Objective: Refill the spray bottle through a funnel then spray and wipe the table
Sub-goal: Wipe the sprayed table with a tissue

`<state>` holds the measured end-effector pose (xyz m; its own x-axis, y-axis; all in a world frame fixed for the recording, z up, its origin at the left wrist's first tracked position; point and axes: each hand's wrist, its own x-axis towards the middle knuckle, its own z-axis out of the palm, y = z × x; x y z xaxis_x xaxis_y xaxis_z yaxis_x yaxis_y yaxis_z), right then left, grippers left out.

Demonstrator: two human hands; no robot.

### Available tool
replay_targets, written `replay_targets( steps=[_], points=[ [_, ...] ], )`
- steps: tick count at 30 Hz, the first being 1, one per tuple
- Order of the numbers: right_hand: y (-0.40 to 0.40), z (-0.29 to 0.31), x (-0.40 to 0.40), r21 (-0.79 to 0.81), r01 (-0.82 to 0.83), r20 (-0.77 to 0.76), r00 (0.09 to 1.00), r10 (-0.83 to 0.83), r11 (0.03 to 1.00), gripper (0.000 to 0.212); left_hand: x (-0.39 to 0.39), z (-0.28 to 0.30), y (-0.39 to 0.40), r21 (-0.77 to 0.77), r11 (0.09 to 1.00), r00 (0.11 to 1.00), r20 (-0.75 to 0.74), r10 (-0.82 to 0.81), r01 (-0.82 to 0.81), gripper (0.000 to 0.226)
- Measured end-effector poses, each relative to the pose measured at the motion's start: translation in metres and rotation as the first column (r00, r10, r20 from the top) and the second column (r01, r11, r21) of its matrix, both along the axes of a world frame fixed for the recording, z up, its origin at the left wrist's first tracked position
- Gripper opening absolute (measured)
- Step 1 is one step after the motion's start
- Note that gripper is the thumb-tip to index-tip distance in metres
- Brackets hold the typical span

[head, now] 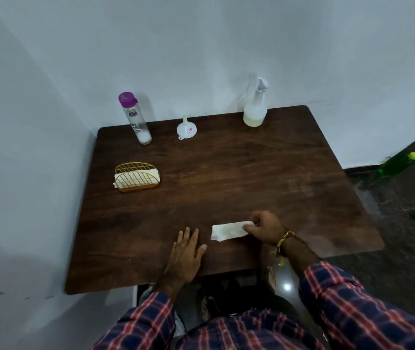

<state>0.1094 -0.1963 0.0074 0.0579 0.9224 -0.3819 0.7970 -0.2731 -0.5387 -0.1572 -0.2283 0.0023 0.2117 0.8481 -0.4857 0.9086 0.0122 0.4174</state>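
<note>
Your left hand lies flat on the near edge of the table, fingers straight and close together. Just right of it, your right hand pinches one end of a white tissue lying on the wood. At the far edge stand the spray bottle on the right, the funnel upside down in the middle, and a purple-capped bottle left. A napkin holder sits mid-left.
</note>
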Motion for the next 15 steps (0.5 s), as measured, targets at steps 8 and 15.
replay_targets(
  steps=[8,15],
  points=[
    [-0.02,0.045,-0.001,0.147,0.38,-0.244,0.908,-0.339,0.913,0.014,0.04,0.02,0.022,0.042,0.998,0.993,0.106,-0.044,0.039,0.057],
    [-0.04,0.112,0.067,0.415,0.443,-0.143,0.895,-0.423,0.795,0.004,0.095,0.026,0.04,0.023,0.997,0.983,0.162,-0.081,0.079,0.055]
  ],
)
